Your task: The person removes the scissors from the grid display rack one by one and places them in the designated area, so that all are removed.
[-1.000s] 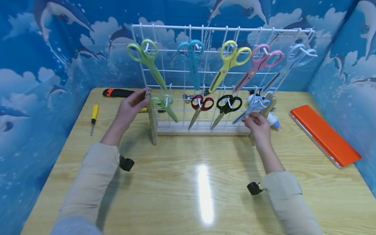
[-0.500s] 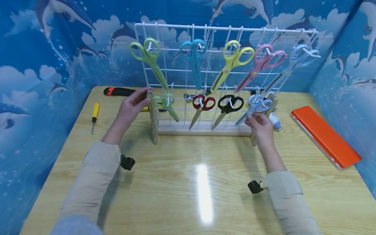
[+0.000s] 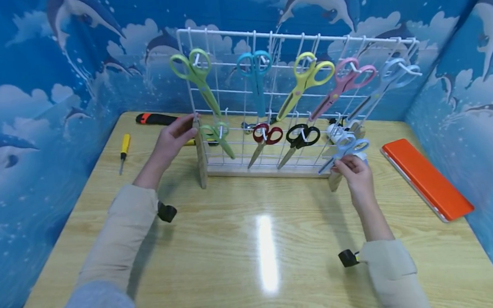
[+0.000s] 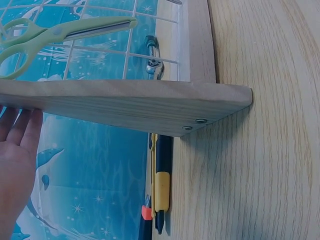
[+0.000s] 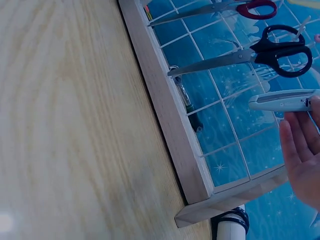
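Note:
My left hand (image 3: 171,143) rests with fairly straight fingers against the wooden end post (image 3: 200,153) of a white wire rack (image 3: 269,172); its thumb is outside the left wrist view. At the rack's right end my right hand (image 3: 357,176) pinches the blades of small light blue scissors (image 5: 282,101), handles upward and in front of the grid. Black scissors (image 3: 301,137), dark red scissors (image 3: 265,135) and small green scissors (image 3: 218,136) hang on the lower hooks. Above hang larger green scissors (image 3: 197,75), teal scissors (image 3: 255,75), yellow scissors (image 3: 303,80), pink scissors (image 3: 343,84) and light blue scissors (image 3: 389,80).
A yellow screwdriver (image 3: 124,147) lies left on the wooden table (image 3: 211,255). Behind the rack are a black-and-orange handled tool (image 3: 155,119), a yellow-and-black tool (image 4: 161,185) and a ratchet (image 4: 154,65). An orange case (image 3: 424,177) lies right. Dolphin-print curtains enclose the table.
My right hand has drawn the small light blue scissors rightward and toward me, away from their hook on the grid. My left hand stays at the post.

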`<state>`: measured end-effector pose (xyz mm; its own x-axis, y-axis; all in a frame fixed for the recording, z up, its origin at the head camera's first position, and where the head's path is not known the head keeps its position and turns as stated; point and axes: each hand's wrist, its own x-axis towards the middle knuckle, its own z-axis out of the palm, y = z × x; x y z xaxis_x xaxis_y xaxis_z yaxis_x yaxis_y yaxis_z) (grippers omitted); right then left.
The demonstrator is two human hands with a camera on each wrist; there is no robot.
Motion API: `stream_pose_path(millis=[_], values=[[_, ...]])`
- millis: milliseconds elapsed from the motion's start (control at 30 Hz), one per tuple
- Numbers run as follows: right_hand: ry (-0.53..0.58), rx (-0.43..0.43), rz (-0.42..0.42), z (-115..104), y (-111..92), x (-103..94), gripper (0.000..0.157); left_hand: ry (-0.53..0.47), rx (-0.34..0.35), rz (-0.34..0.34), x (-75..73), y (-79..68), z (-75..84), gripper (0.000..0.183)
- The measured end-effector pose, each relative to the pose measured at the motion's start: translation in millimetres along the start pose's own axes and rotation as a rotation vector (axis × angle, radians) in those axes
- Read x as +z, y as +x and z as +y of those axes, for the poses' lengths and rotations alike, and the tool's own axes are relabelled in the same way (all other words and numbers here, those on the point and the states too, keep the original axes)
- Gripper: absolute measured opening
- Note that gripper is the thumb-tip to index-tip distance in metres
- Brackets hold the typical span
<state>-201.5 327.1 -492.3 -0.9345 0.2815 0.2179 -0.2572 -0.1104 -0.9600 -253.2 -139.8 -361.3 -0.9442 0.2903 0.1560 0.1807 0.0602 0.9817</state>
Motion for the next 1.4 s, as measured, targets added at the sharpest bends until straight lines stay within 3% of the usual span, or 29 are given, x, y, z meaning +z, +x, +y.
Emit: stream_pose_path(millis=[167,333,533,733,967,1133,1400], values=[[-0.107,0.035,-0.009,-7.3,-28.7,-0.4,0.026,0.007,0.001,0.003,0.4,0.0,-0.3,0.051],[-0.168,0.1,-0.084,-10.8,-59.2,17.9,0.026,0.017,0.004,0.007,0.6,-0.2,0.9,0.05],[-0.237,0.22,-0.245,-11.9,-95.1,63.0,0.027,0.003,0.012,0.001,-0.3,-0.1,0.3,0.049],[-0.221,0.375,-0.425,-31.5,-124.3,119.2,0.039,0.008,0.005,0.006,-0.5,0.9,-1.2,0.051],[-0.259,0.572,-0.558,-46.4,-147.0,183.6,0.022,0.043,-0.004,0.019,0.0,2.9,-1.1,0.05],[-0.27,0.683,-0.634,-36.0,-159.1,214.5,0.02,0.024,0.015,0.002,0.1,3.1,-1.1,0.05],[-0.333,0.727,-0.715,-22.9,-171.3,249.8,0.013,0.007,0.017,-0.008,0.4,-0.3,3.5,0.049]])
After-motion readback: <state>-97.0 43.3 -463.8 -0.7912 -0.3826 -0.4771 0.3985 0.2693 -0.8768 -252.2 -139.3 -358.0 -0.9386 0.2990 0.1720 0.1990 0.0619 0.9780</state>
